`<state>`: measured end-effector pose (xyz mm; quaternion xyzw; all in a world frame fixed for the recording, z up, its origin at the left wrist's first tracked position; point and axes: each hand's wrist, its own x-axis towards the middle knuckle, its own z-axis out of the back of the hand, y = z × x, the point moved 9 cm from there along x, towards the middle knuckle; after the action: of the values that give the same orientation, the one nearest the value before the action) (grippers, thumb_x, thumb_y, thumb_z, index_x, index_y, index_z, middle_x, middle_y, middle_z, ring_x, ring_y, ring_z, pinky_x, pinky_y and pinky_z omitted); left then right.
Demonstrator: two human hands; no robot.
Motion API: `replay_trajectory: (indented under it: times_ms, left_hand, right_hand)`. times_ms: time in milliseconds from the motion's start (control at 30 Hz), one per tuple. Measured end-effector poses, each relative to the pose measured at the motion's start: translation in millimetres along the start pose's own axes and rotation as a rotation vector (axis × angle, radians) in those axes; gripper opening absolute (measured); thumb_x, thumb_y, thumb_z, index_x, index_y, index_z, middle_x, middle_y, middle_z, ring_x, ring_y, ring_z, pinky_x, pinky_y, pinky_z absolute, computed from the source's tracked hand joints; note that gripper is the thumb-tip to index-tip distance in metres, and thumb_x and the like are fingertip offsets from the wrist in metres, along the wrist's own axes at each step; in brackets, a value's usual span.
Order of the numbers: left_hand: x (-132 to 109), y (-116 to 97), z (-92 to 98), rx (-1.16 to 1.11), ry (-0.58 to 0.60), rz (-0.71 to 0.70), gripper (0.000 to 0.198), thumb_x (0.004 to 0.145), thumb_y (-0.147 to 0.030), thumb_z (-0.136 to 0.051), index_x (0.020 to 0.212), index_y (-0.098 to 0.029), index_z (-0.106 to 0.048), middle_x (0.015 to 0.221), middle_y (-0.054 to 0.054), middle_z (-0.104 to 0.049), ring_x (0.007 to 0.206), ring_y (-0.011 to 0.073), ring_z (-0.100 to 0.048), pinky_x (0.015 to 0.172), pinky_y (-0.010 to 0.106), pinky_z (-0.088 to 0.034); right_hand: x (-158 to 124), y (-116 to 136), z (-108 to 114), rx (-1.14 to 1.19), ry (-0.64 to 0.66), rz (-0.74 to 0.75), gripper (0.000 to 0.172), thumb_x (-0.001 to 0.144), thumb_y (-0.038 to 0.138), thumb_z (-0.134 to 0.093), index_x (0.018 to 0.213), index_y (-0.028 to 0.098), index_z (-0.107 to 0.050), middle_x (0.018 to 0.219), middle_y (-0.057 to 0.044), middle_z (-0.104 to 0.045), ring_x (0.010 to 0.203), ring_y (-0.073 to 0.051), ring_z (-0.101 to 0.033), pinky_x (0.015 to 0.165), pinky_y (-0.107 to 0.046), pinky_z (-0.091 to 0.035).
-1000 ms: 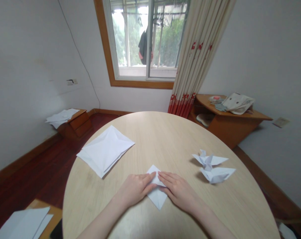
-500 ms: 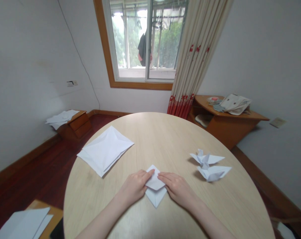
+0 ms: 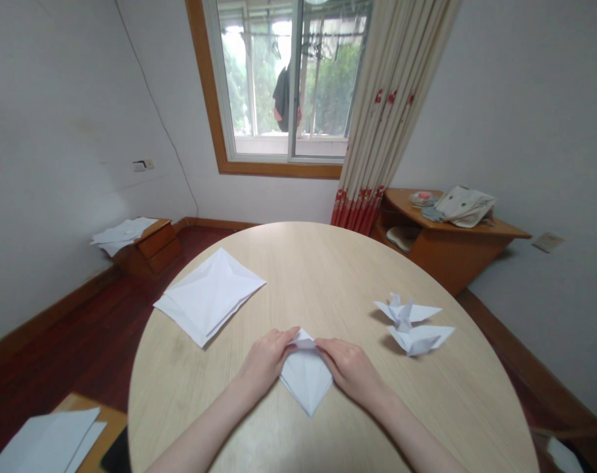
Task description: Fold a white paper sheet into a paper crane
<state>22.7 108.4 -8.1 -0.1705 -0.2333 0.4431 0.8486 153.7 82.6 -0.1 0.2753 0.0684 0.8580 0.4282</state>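
Note:
A white paper square folded into a diamond [image 3: 306, 378] lies on the round light-wood table [image 3: 328, 276], its lower point towards me. My left hand [image 3: 263, 361] grips its upper left side between fingers and thumb. My right hand [image 3: 350, 371] presses against the upper right side, fingertips at the paper's edge. The hands hide part of the top. To the left lies a larger creased white paper square [image 3: 210, 297]. Two white origami cranes [image 3: 407, 312] [image 3: 419, 339] stand to the right, beyond my right hand.
Loose white sheets [image 3: 47, 441] lie on a wooden surface at the lower left. Beyond the table, a wooden bedside cabinet [image 3: 148, 246] holds papers, and a wooden corner shelf [image 3: 451, 246] holds a cloth bag. The dark red floor surrounds the table.
The triangular flap on the paper has gone from its lower middle, and the paper now shows a smooth diamond. Both hands have closed in on its upper sides.

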Motion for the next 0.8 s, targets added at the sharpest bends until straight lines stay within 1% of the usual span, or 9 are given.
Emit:
replay_trajectory:
  times_ms: [133,267,367,467,500,567,667,733,800]
  left_hand:
    - [0.2,4.8,0.8,-0.040,-0.016,0.065,0.032,0.093,-0.021,-0.050,0.124,-0.019,-0.057,0.111,0.008,-0.070,0.101,0.0239,-0.065,0.088,0.036,-0.050]
    - [-1.4,-3.1,9.3,-0.158,-0.066,0.033,0.035,0.094,-0.020,-0.042,0.128,-0.019,-0.050,0.120,0.010,-0.065,0.107,0.0222,-0.063,0.092,0.034,-0.048]
    - [-3.4,-4.4,14.2,-0.198,-0.107,0.050,0.038,0.092,-0.018,-0.040,0.130,-0.017,-0.041,0.105,0.008,-0.067,0.090,0.0197,-0.066,0.080,0.031,-0.051]
    - [-4.5,-1.9,12.7,-0.165,-0.108,0.079,0.032,0.091,-0.017,-0.038,0.123,-0.018,-0.038,0.086,0.003,-0.064,0.071,0.0186,-0.065,0.069,0.030,-0.051]
    - [-4.6,-3.3,12.5,-0.150,-0.110,0.062,0.030,0.090,-0.015,-0.037,0.120,-0.019,-0.039,0.089,0.003,-0.063,0.073,0.0185,-0.065,0.069,0.030,-0.051]
    - [-4.7,-8.1,12.3,-0.124,-0.107,0.007,0.030,0.087,-0.010,-0.036,0.113,-0.021,-0.044,0.107,0.007,-0.060,0.083,0.0183,-0.065,0.075,0.031,-0.051]
    - [-4.6,-13.4,9.8,-0.081,-0.062,-0.034,0.031,0.081,-0.004,-0.038,0.101,-0.022,-0.053,0.130,0.008,-0.049,0.088,0.0176,-0.064,0.079,0.032,-0.051]
    - [-4.3,-14.4,9.2,-0.082,-0.047,-0.032,0.032,0.078,-0.002,-0.039,0.096,-0.021,-0.058,0.132,0.008,-0.045,0.087,0.0172,-0.063,0.079,0.032,-0.052]
    - [-3.9,-15.3,10.0,-0.129,-0.059,-0.036,0.033,0.077,-0.001,-0.039,0.093,-0.021,-0.061,0.132,0.008,-0.045,0.091,0.0177,-0.062,0.083,0.033,-0.051]
  right_hand:
    - [1.0,-2.0,2.7,0.021,-0.050,-0.040,0.027,0.097,0.018,-0.036,0.108,0.018,-0.061,0.098,-0.010,-0.073,0.089,-0.022,-0.070,0.078,-0.035,-0.056]
    - [1.4,-3.2,8.3,0.052,-0.100,-0.092,0.028,0.098,0.020,-0.033,0.116,0.019,-0.054,0.101,-0.010,-0.072,0.090,-0.021,-0.070,0.076,-0.032,-0.056]
    - [-0.4,-8.4,13.4,0.128,-0.167,-0.160,0.029,0.098,0.022,-0.035,0.125,0.020,-0.045,0.102,-0.008,-0.072,0.085,-0.019,-0.072,0.069,-0.028,-0.056]
    - [-2.7,-9.7,16.7,0.148,-0.225,-0.168,0.026,0.097,0.021,-0.036,0.121,0.019,-0.045,0.095,-0.007,-0.072,0.074,-0.018,-0.072,0.062,-0.026,-0.055]
    - [-2.9,-8.4,16.7,0.139,-0.228,-0.152,0.024,0.096,0.020,-0.036,0.118,0.019,-0.047,0.091,-0.006,-0.072,0.072,-0.018,-0.072,0.061,-0.026,-0.055]
    - [-2.5,-4.6,16.2,0.128,-0.217,-0.117,0.023,0.095,0.017,-0.036,0.112,0.021,-0.051,0.090,-0.006,-0.071,0.075,-0.018,-0.071,0.065,-0.026,-0.055]
    - [-1.3,0.6,16.8,0.126,-0.195,-0.083,0.025,0.092,0.013,-0.037,0.106,0.022,-0.055,0.108,-0.009,-0.068,0.097,-0.019,-0.068,0.079,-0.029,-0.055]
    - [-0.5,1.0,16.4,0.117,-0.176,-0.096,0.026,0.091,0.012,-0.038,0.104,0.022,-0.057,0.117,-0.010,-0.063,0.101,-0.019,-0.066,0.080,-0.030,-0.054]
    - [0.0,-0.5,14.4,0.114,-0.152,-0.126,0.027,0.090,0.011,-0.039,0.102,0.022,-0.060,0.120,-0.010,-0.060,0.096,-0.019,-0.067,0.077,-0.030,-0.055]
